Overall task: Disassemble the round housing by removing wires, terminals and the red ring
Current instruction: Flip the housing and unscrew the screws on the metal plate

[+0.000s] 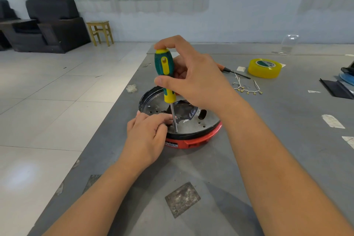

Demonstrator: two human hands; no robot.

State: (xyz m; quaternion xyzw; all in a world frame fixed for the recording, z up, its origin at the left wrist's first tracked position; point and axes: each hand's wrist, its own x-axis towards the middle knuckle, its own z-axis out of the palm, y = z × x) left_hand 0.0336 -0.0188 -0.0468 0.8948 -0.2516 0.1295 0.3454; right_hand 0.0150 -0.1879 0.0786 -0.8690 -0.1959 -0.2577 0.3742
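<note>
While the right hand (193, 76) grasps the green-and-yellow screwdriver (165, 72) upright, its tip sits inside the round housing (191, 124) on the grey table (287, 140). At the housing's near-left rim, the left hand (147, 136) pinches beside the shaft; loose wires (247, 88) lie beyond the housing.

Both forearms are bare to the left hand (147, 138) and right hand (193, 80), no sleeves or gloves
</note>
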